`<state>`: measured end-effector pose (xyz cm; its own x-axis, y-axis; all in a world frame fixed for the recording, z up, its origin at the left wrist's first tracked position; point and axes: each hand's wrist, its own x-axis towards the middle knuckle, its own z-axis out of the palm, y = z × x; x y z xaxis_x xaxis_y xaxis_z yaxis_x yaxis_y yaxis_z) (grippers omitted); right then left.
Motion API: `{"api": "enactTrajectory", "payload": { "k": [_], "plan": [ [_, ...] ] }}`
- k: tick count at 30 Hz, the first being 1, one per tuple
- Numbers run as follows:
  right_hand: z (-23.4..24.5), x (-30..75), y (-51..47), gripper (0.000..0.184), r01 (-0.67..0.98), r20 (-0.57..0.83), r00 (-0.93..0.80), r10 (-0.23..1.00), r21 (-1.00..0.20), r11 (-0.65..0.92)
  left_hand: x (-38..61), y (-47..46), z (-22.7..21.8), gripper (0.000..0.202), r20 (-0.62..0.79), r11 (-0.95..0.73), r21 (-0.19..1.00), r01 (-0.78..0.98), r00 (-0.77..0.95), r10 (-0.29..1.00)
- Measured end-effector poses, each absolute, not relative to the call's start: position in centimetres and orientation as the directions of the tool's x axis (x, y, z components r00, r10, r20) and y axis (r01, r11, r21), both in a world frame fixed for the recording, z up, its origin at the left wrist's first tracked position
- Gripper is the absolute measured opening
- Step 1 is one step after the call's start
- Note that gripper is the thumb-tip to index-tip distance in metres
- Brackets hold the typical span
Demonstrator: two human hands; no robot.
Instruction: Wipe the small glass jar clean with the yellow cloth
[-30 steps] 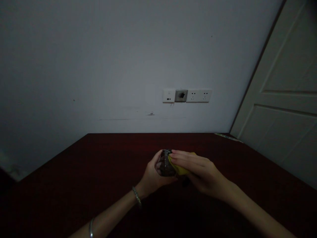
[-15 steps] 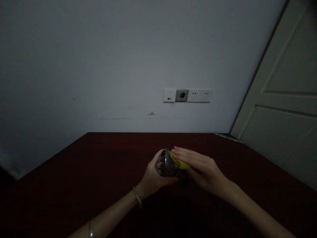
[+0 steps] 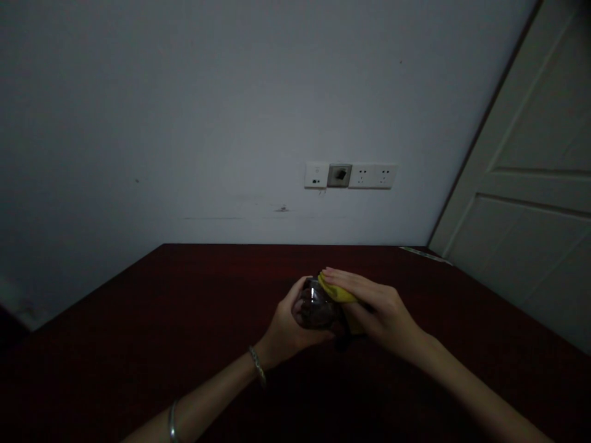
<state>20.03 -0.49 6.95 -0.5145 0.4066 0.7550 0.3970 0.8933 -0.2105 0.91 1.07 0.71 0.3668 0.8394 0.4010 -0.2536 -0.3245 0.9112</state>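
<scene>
The left hand (image 3: 282,326) is closed around a small dark rounded glass vessel (image 3: 316,309), thumb on the near side and fingers curled about it. The vessel is held just above the dark red wooden table (image 3: 184,307), near its middle. The right hand (image 3: 376,307) lies over the vessel's right side, fingers extended and close together, pressing a yellow cloth (image 3: 336,290) against the glass. A thin silver bracelet (image 3: 257,364) sits on the left wrist. On the pale wall behind is a white socket panel (image 3: 349,175); a pale panelled door (image 3: 530,184) stands at right.
</scene>
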Motion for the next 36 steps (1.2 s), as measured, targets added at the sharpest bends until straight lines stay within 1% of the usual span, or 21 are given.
{"api": "enactTrajectory", "payload": {
  "k": [5, 9, 11, 14, 17, 19, 21, 25, 27, 29, 32, 36],
  "plan": [
    [7.3, 20.1, -0.7, 0.052, 0.347, 0.738, -0.592, 0.323, -0.128, 0.929, 1.1, 1.2, 1.3, 0.089, 0.403, -0.321, 0.907, -0.273, 0.337, 0.851],
    [7.3, 20.0, -0.8, 0.059, 0.292, 0.689, -0.683, 0.243, -0.047, 0.955, 1.2, 1.5, 1.6, 0.087, 0.441, -0.354, 0.886, -0.299, 0.310, 0.842],
    [7.1, 19.9, -0.8, 0.062, 0.288, 0.675, -0.701, 0.230, -0.027, 0.957, 1.2, 1.5, 1.5, 0.086, 0.440, -0.348, 0.885, -0.310, 0.310, 0.843],
    [6.9, 19.8, -0.7, 0.057, 0.323, 0.709, -0.652, 0.269, -0.061, 0.944, 1.1, 1.3, 1.3, 0.087, 0.433, -0.357, 0.895, -0.268, 0.324, 0.841],
    [6.8, 19.7, -0.5, 0.047, 0.386, 0.756, -0.536, 0.377, -0.177, 0.905, 1.0, 1.0, 0.9, 0.090, 0.428, -0.373, 0.903, -0.214, 0.358, 0.830],
    [6.8, 19.6, -0.4, 0.044, 0.407, 0.766, -0.476, 0.432, -0.243, 0.880, 1.0, 0.9, 0.8, 0.090, 0.421, -0.367, 0.906, -0.212, 0.361, 0.832],
    [6.8, 19.6, -0.5, 0.044, 0.400, 0.766, -0.484, 0.424, -0.237, 0.885, 1.1, 1.0, 0.8, 0.091, 0.408, -0.348, 0.911, -0.222, 0.349, 0.844],
    [7.0, 19.7, -0.8, 0.055, 0.326, 0.700, -0.638, 0.320, -0.131, 0.936, 1.1, 1.9, 0.8, 0.092, 0.384, -0.314, 0.915, -0.252, 0.317, 0.867],
    [7.2, 19.6, -1.1, 0.060, 0.303, 0.654, -0.702, 0.283, -0.086, 0.949, 1.0, 2.3, 0.8, 0.092, 0.397, -0.322, 0.909, -0.266, 0.311, 0.864],
    [7.2, 19.6, -1.2, 0.062, 0.300, 0.635, -0.723, 0.272, -0.066, 0.952, 0.9, 2.5, 0.8, 0.091, 0.427, -0.361, 0.900, -0.246, 0.318, 0.847],
    [7.1, 19.6, -0.9, 0.059, 0.302, 0.667, -0.683, 0.299, -0.116, 0.946, 0.7, 2.2, 1.0, 0.088, 0.488, -0.474, 0.871, -0.130, 0.344, 0.802],
    [6.6, 19.8, -0.3, 0.052, 0.366, 0.716, -0.570, 0.403, -0.218, 0.905, 0.5, 1.3, 1.4, 0.085, 0.550, -0.603, 0.798, 0.010, 0.399, 0.734]
  ]
}}
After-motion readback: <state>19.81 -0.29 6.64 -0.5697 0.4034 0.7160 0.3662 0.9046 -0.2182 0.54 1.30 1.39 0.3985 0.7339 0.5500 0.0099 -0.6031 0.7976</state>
